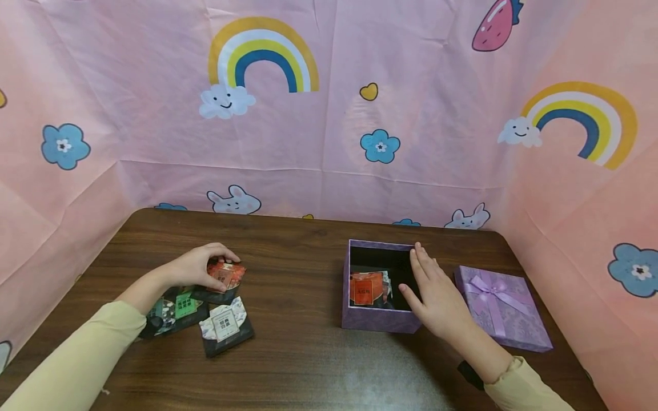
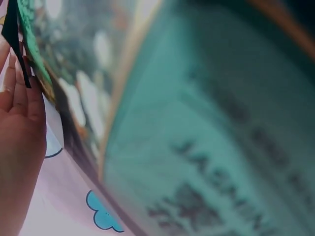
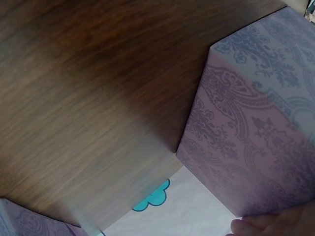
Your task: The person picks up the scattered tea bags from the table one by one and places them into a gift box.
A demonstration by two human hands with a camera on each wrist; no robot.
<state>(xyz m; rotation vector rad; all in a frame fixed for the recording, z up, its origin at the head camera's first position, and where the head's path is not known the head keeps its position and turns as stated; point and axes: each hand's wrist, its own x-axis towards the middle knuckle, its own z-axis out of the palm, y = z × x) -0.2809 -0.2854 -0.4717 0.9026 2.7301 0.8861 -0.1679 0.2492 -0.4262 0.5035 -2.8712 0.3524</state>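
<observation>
My left hand (image 1: 192, 267) pinches a red-and-black tea sachet (image 1: 226, 275) between thumb and fingers at the left of the table. Below it lie a sachet with a green label (image 1: 186, 305) and one with a white label (image 1: 225, 324). Close to the left wrist camera, a green sachet (image 2: 197, 147) printed with "JASMINE" fills much of the view. My right hand (image 1: 437, 297), fingers fairly straight, rests against the right rim of an uncovered purple box (image 1: 380, 319). Inside the box stands an orange-labelled sachet (image 1: 364, 290), with pale packet edges just behind it.
To the right of the box, the purple lid (image 1: 506, 311) with a ribbon bow lies on the brown wooden table (image 1: 293, 274). A pink patterned cloth (image 1: 329, 131) hangs around the table's back and sides.
</observation>
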